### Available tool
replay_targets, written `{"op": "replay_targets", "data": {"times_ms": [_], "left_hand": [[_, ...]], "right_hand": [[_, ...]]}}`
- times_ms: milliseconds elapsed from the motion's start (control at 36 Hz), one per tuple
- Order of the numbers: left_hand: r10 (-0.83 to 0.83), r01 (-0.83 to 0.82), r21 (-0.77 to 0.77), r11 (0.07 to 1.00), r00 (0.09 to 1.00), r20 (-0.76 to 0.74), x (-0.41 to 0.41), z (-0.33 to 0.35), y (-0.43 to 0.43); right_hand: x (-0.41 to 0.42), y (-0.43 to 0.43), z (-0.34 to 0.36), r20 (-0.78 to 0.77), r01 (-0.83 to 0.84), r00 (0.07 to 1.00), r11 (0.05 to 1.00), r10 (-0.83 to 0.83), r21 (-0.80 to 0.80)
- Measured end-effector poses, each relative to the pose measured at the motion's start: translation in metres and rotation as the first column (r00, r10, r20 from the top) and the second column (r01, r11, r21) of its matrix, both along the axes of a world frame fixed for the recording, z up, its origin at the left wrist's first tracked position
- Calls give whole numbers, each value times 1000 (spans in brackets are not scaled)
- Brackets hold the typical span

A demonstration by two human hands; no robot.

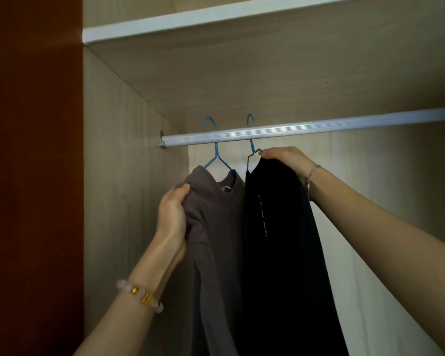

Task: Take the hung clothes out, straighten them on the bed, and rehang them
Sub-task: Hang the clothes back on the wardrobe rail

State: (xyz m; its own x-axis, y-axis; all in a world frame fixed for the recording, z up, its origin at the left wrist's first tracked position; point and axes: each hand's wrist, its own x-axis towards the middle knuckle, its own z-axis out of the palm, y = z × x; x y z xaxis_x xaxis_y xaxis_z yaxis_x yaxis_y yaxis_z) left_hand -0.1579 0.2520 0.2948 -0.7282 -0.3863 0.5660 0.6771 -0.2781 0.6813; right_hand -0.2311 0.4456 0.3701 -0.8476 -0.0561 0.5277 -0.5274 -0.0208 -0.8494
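Note:
Two garments hang inside a wardrobe on blue wire hangers hooked over a silver rail (319, 127). The left one is a grey-brown top (216, 227) on the left hanger (216, 155). The right one is a black garment (283, 253) on the right hanger (251, 147). My left hand (172, 217) is closed on the left shoulder of the grey-brown top. My right hand (283, 156) grips the top of the black garment at its hanger's shoulder. Both hooks rest on the rail.
A wooden shelf (242, 19) with a white front edge runs above the rail. The wardrobe's pale side wall (123, 176) stands at left, beside a reddish-brown door panel (34, 176). A white back panel (357, 253) shows behind the clothes.

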Motion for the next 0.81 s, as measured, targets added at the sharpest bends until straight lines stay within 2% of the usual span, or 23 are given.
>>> {"op": "replay_targets", "data": {"times_ms": [194,417,528,639,722,806], "left_hand": [[40,-39,-21,999,998,49,-1,-23,-4],[206,-192,-275,942,978,24,0,-34,-3],[241,-219,-339,915,970,23,4,-56,2],[219,-195,-384,902,975,20,5,-96,8],[245,-203,-448,871,969,37,6,-144,9],[264,-140,-474,869,942,205,11,-211,11]], "right_hand": [[2,-10,-32,-12,-5,1000,1000,5,5],[6,-6,-40,-37,-60,998,998,60,-18],[9,7,-58,-10,-96,995,995,96,31],[29,20,-88,-39,-87,995,989,92,118],[40,26,-133,-88,34,996,978,-16,204],[41,31,-205,-24,68,998,975,-65,212]]}}
